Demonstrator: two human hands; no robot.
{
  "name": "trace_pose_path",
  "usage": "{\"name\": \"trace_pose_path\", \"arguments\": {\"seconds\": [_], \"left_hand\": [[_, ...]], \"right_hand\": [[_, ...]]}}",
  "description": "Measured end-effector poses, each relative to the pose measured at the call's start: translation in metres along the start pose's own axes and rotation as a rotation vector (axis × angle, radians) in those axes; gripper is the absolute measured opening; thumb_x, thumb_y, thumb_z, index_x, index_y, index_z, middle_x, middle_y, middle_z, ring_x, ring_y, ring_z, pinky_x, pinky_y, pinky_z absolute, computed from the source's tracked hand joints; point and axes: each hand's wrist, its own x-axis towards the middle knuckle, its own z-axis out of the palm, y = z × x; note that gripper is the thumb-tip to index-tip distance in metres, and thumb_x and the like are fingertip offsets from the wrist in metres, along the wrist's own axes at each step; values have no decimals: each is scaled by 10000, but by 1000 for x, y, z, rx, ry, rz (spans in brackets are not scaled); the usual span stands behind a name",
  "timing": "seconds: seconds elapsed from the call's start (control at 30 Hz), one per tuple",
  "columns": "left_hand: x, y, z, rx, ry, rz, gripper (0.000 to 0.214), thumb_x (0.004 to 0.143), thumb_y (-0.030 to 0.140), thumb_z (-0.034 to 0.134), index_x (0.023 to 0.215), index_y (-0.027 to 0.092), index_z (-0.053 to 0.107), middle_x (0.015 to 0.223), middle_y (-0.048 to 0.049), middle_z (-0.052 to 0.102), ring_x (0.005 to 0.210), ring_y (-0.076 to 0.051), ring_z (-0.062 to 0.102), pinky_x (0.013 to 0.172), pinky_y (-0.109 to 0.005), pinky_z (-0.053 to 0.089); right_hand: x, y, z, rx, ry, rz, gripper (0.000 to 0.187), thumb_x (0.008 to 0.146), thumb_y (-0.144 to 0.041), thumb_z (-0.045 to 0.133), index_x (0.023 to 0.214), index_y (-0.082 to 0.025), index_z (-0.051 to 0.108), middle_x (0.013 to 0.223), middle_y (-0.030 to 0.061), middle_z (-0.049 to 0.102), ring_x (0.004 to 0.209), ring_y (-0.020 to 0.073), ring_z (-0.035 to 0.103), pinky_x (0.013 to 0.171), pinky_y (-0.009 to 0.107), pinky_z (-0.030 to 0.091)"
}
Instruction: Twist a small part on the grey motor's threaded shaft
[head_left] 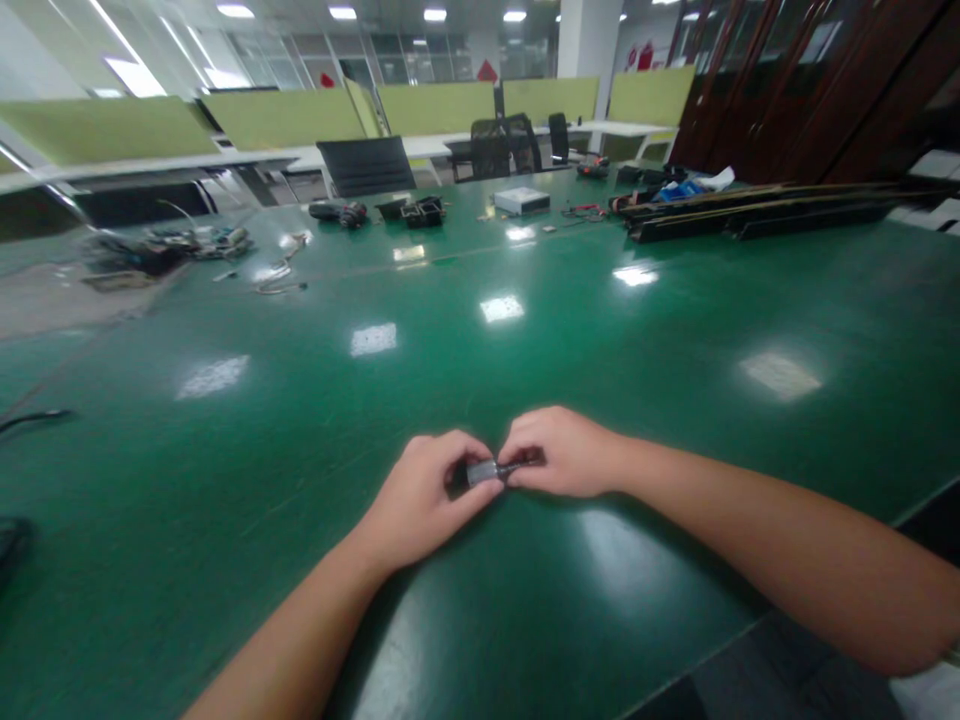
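Both hands meet low over the green table (480,340), near its front edge. My left hand (424,495) is closed around a small grey cylindrical part (482,471). My right hand (562,452) pinches the other end of that part, where a thin dark tip sticks out. The fingers of both hands hide most of the part. Both forearms rest on or just above the table surface.
At the far side lie a pile of cables and small parts (169,248), a dark tool (339,212), a black box (421,211), a white box (521,200) and long dark rails (757,212). Black chairs (366,165) and green partitions stand behind.
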Motion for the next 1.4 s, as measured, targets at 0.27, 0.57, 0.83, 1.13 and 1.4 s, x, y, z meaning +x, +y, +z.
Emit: {"name": "trace_pose_path", "arguments": {"seconds": [0.27,0.57,0.83,1.13,1.4], "left_hand": [[0,1,1,8,3,-3,227,849,426,706,941,219,692,829,-4,683,748,-183,595,736,-317,407],[1,3,0,11,16,3,238,849,436,710,947,219,694,840,-10,695,758,-190,612,723,-317,425],[1,4,0,19,6,3,239,854,429,707,949,210,687,858,-17,699,779,-195,617,727,-320,426],[0,3,-1,10,10,8,225,851,419,712,943,215,688,856,-12,702,767,-194,620,739,-321,429],[0,4,-1,10,9,2,226,844,421,711,948,221,691,870,-17,710,775,-196,625,755,-325,446]], "right_hand": [[-1,0,1,13,9,34,130,813,-187,750,939,-155,742,834,14,664,755,135,586,686,241,414],[-3,2,0,22,21,-8,110,828,-185,710,931,-151,727,838,23,666,754,141,590,686,246,424],[-4,2,0,18,33,-8,104,822,-179,719,920,-148,733,828,23,662,749,138,591,684,243,427],[-5,2,-4,13,9,5,102,819,-173,723,920,-154,731,838,24,666,752,137,590,688,243,434],[-7,1,-9,12,-8,16,103,814,-172,722,916,-155,734,839,25,667,757,140,593,692,248,439]]}}
